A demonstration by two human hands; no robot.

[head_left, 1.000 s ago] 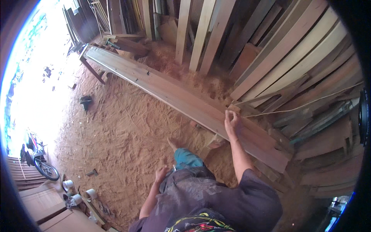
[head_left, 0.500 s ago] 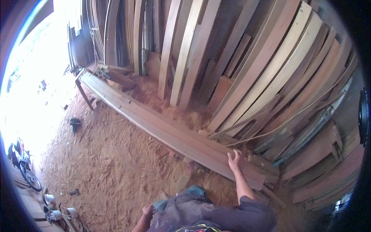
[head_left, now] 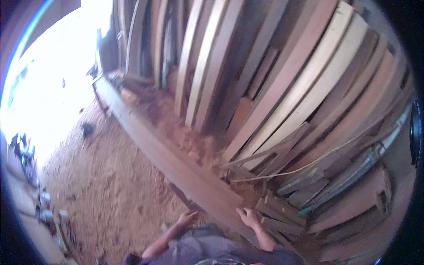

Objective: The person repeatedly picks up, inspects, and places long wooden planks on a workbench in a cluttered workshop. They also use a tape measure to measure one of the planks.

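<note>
A long, wide wooden plank [head_left: 176, 165] runs diagonally from the far left down to my body. My right hand [head_left: 250, 219] is at its right edge near the close end, fingers bent onto the top face and apparently gripping it. Just off the plank's left edge is my left hand [head_left: 187, 218], its fingers curled together and nothing visible in them. Motion blur softens both hands. The plank's near end is partly hidden by my body and right arm. Beneath its left side shows a dark wooden piece [head_left: 180, 194].
Many tall boards [head_left: 282, 92] lean along the wall beyond the plank. Short offcuts [head_left: 282, 210] lie piled to the right of my right hand. Sawdust and shavings cover the floor [head_left: 106, 185]; a small dark object [head_left: 87, 129] lies there. Bright light fills the far left.
My left hand has risen from beside my body toward the plank's left edge. My right hand sits closer to me, and the view has turned, so the plank appears steeper and nearer.
</note>
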